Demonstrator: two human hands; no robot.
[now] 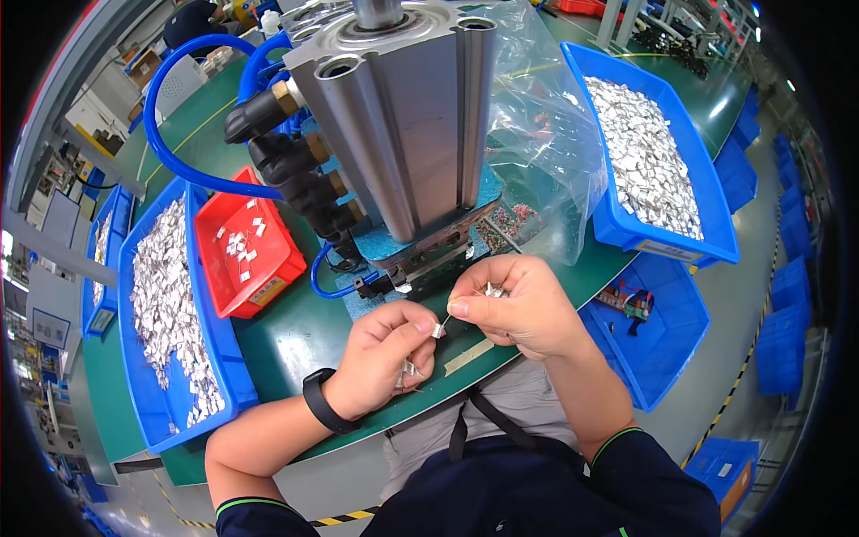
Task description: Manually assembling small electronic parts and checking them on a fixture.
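Close together at the green table's front edge, both my hands are closed. My left hand [371, 353], with a black band on its wrist, pinches a small white rectangular part with thin wire leads [438, 331]. More such white parts [410, 370] are tucked under its curled fingers. Between thumb and forefinger, my right hand [528, 309] grips the end of a thin lead by that part. Several other white parts [494, 290] lie inside its curled fingers. Just beyond the hands stands a press with a large silver pneumatic cylinder [403, 134].
At left are a blue bin [143, 394] heaped with white parts and a red bin [282, 242] holding a few. Another full blue bin [649, 234] stands right, above a lower blue bin [662, 367]. Blue hoses [152, 116] loop left of the press; clear plastic [546, 107] lies right.
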